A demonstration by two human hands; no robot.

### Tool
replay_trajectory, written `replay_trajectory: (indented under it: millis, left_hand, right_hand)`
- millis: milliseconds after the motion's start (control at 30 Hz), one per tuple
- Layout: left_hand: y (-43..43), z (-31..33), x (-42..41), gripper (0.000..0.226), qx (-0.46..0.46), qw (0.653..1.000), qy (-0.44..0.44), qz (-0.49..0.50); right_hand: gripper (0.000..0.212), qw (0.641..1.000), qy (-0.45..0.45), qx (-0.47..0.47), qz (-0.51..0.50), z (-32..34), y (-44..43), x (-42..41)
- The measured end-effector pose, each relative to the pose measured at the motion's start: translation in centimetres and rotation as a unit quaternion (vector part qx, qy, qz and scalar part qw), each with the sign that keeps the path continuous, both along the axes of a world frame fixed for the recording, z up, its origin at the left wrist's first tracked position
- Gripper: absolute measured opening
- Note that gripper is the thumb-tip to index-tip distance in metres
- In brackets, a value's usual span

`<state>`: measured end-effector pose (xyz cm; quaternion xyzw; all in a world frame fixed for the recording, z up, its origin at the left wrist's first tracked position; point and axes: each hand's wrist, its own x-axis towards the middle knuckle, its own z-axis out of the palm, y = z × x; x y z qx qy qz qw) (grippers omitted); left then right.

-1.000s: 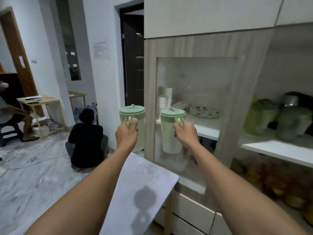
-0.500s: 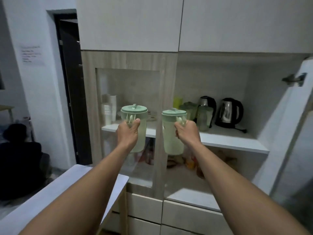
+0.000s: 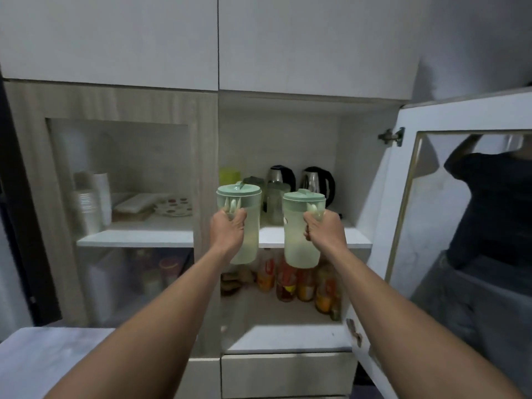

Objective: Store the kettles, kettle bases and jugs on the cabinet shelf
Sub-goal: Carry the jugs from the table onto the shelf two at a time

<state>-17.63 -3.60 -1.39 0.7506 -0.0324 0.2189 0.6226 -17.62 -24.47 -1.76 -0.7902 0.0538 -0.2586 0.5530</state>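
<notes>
I hold two pale green lidded jugs upright in front of the open cabinet. My left hand (image 3: 228, 231) grips the handle of the left jug (image 3: 244, 214). My right hand (image 3: 324, 230) grips the handle of the right jug (image 3: 299, 234). Both hang just before the front edge of the white cabinet shelf (image 3: 354, 240). On that shelf, further back, stand two black-and-steel kettles (image 3: 280, 176) (image 3: 318, 181), other green jugs (image 3: 275, 203) and a yellow-green container (image 3: 229, 175).
The right cabinet door (image 3: 460, 226) hangs open, its glass reflecting a person. The left door (image 3: 115, 197) is closed, with cups and plates behind the glass. Bottles (image 3: 288, 283) fill the lower shelf. Drawers (image 3: 288, 372) sit below, and a white counter (image 3: 43, 355) at lower left.
My view has swung right, from the room and doorway to facing the open cabinet. Both hands keep their jugs, now nearer the shelf with the kettles.
</notes>
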Motion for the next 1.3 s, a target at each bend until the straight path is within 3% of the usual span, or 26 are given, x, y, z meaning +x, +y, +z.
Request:
replay_trajectory:
  millis: [233,667,1133,1300]
  left_hand:
    - [-4.4,0.3,6.0,0.028,-0.021,0.998,0.007,-0.063]
    - [-12.4,-0.8,15.2,0.02,-0.027,0.988,0.013,-0.15]
    - [-23.9,-4.6,29.3,0.017,-0.029,0.99,0.055,-0.128]
    - [-27.1,-5.9,34.1,0.017,-0.018,0.992,0.076,-0.096]
  right_hand:
    - [0.024,0.997,-0.011,0.019,-0.078,0.7,-4.6,2.3]
    - [0.027,0.983,-0.008,0.017,-0.184,-0.5,-10.0,9.4]
    - [0.034,0.98,0.048,0.03,-0.188,-4.4,-18.9,25.2]
    - [0.026,0.981,0.058,0.032,-0.184,-5.7,-21.6,29.0]
